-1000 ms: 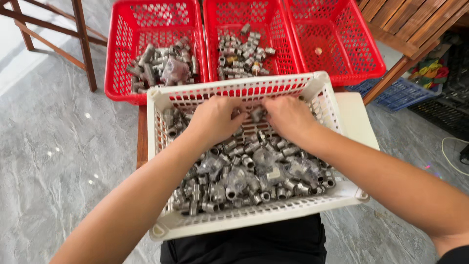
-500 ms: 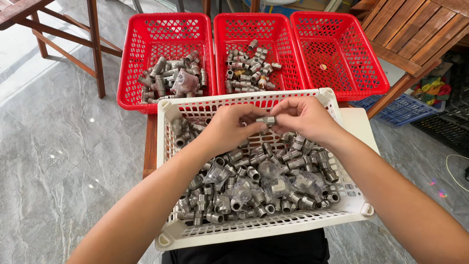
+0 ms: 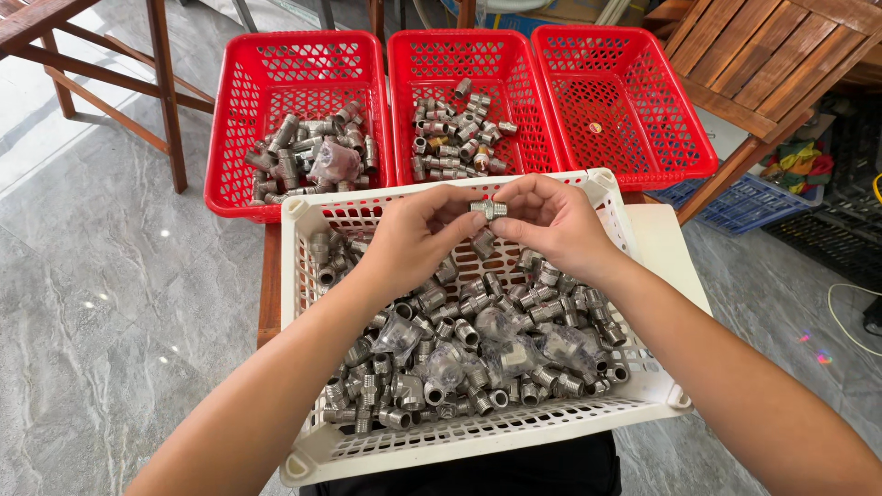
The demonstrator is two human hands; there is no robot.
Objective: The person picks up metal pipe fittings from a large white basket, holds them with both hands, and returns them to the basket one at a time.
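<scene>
Small silver threaded pipe fitting (image 3: 489, 209), lying level, pinched at both ends between fingertips, above white basket (image 3: 478, 443)

The basket (image 3: 303, 220) nearest the person is white with a lattice of small holes, and the fittings (image 3: 459, 349) heaped in it are silver-grey metal, some inside clear, glossy bags. Beyond it stand three red baskets of the same perforated pattern: the left red basket (image 3: 225, 147) and middle red basket (image 3: 401, 101) hold silver-grey fittings, the right red basket (image 3: 643, 110) one small brownish piece. The floor (image 3: 101, 303) is grey, marble-veined tile; a blue crate (image 3: 744, 202) and brown wooden slats (image 3: 763, 55) lie right.
</scene>
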